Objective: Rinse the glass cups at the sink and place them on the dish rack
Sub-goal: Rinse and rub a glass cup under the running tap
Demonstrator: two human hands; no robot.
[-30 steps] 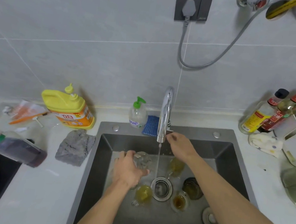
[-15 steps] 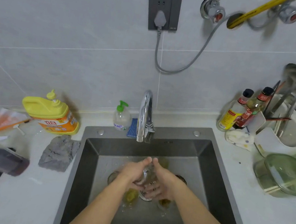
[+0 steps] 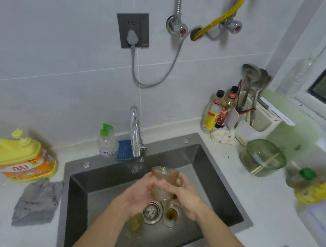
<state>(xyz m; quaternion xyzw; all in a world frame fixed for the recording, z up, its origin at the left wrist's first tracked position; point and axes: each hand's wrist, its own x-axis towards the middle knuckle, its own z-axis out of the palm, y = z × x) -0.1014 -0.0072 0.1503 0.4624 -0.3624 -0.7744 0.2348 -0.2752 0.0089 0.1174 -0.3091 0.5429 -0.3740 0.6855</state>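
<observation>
The left hand (image 3: 140, 193) and right hand (image 3: 187, 197) curl their fingers round one glass cup (image 3: 162, 183), held mouth-up above the sink (image 3: 221, 193) beside the faucet (image 3: 135, 134) stream; a firm grip and slow turning should rinse it evenly.

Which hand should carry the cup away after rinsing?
Probably the right hand: it and the left hand both grip the glass cup, but the white utensil rack stands right of the sink, on that side.

Clear glass cup (image 3: 163, 183) held upright over the sink (image 3: 221, 186), stained cup (image 3: 171, 216) standing beside the drain (image 3: 152, 213).
</observation>
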